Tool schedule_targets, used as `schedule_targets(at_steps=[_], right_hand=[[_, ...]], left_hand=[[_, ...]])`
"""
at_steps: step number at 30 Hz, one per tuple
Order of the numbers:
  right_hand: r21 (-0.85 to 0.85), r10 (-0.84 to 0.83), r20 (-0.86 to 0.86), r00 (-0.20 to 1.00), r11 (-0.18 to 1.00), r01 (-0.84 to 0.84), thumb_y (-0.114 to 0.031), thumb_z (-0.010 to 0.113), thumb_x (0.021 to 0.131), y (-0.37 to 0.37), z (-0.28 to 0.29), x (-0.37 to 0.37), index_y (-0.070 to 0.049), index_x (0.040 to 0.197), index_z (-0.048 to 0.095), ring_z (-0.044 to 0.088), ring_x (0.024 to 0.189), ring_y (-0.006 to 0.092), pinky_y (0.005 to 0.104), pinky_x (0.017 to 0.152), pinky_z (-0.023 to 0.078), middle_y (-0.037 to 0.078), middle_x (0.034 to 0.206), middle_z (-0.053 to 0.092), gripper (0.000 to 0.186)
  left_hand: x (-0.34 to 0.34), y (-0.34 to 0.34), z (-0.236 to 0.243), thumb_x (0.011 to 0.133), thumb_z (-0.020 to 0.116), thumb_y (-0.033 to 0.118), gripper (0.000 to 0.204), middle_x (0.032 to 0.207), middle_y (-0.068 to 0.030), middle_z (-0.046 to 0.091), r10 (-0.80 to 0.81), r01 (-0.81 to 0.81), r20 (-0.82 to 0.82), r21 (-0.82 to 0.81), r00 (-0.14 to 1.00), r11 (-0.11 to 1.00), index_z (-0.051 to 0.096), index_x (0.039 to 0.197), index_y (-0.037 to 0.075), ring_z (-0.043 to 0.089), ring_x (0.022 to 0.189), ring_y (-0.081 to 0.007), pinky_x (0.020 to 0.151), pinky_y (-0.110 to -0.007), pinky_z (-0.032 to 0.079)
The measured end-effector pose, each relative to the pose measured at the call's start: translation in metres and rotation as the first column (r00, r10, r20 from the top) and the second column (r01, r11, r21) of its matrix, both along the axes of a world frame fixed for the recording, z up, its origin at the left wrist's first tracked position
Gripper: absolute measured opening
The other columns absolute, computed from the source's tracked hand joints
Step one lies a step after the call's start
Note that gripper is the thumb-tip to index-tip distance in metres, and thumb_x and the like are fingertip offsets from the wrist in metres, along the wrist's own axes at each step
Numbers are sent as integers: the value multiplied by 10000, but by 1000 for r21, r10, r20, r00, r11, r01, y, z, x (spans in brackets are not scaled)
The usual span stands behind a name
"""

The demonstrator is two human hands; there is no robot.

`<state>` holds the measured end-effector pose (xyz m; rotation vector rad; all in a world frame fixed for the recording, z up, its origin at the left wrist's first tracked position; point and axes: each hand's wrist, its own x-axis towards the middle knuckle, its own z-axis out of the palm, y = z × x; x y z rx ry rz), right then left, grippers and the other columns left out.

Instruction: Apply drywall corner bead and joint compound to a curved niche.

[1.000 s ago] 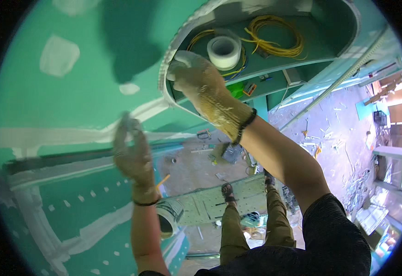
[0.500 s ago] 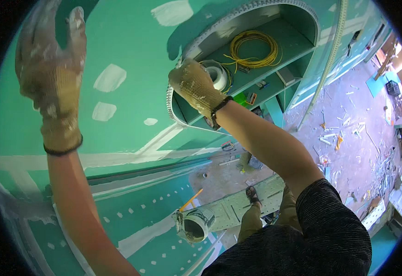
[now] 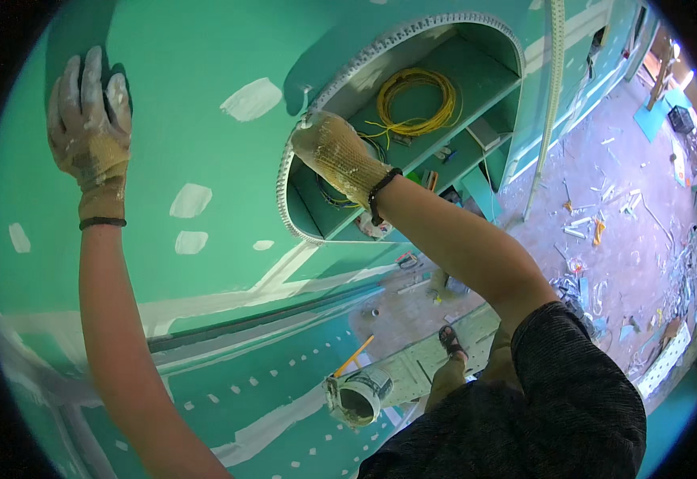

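Observation:
My left hand, in a whitish-smeared work glove, lies with its fingers stretched out against the green wallboard. My right hand, gloved the same way, is closed at the left edge of an arched wall niche. A small pale piece sticks out above its knuckles; what the fingers hold is hidden. White perforated trim runs round the niche's curved edge. On the niche's shelf, beyond my right hand, lies a coil of yellow cable. Darker cable shows partly behind the glove.
A filler-smeared bucket stands on the perforated platform under my feet, a yellow handle beside it. A long perforated strip hangs right of the niche. Scraps litter the floor.
The view has shifted. My left hand now lies flat on the wall with its fingers fully in sight. My right hand stays at the niche edge, now hiding a white roll seen before.

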<state>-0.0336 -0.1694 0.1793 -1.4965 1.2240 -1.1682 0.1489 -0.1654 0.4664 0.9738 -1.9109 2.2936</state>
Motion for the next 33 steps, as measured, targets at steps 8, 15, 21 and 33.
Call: schedule_targets(at_steps=[8,15,21,33], right_hand=[[-475,-73,-223,972,879,-42,-37,694,768,-37,-23,-43,-9,835,708,713,830,306,387,730,601,146,831,707,74],[-74,253,372,893,967,-243,-121,699,917,-80,-58,-82,11,1157,652,665,891,132,291,776,558,48,942,699,278],[-388,344,-70,936,855,-343,-96,697,920,-101,-65,-94,-42,1118,693,704,900,200,295,815,585,85,1029,720,205],[-45,411,221,884,910,-412,-61,585,991,-62,-23,-84,18,1212,626,684,1099,237,356,968,564,145,1192,686,238]], left_hand=[[-6,-6,-5,978,644,394,394,1366,23,543,43,-44,-50,-25,998,999,622,1355,285,511,1283,-213,1103,-374,497],[-12,-5,-10,982,648,351,429,1377,-47,590,8,-7,-81,10,997,1000,595,1390,227,546,1285,-273,1150,-443,460],[-11,-2,-12,980,651,347,419,1371,-57,598,50,-48,-83,17,995,999,604,1377,222,551,1280,-272,1127,-447,472],[-7,-7,-9,950,694,364,443,1340,-36,625,-13,12,-62,-22,998,1000,620,1365,228,590,1238,-244,1060,-419,506]])
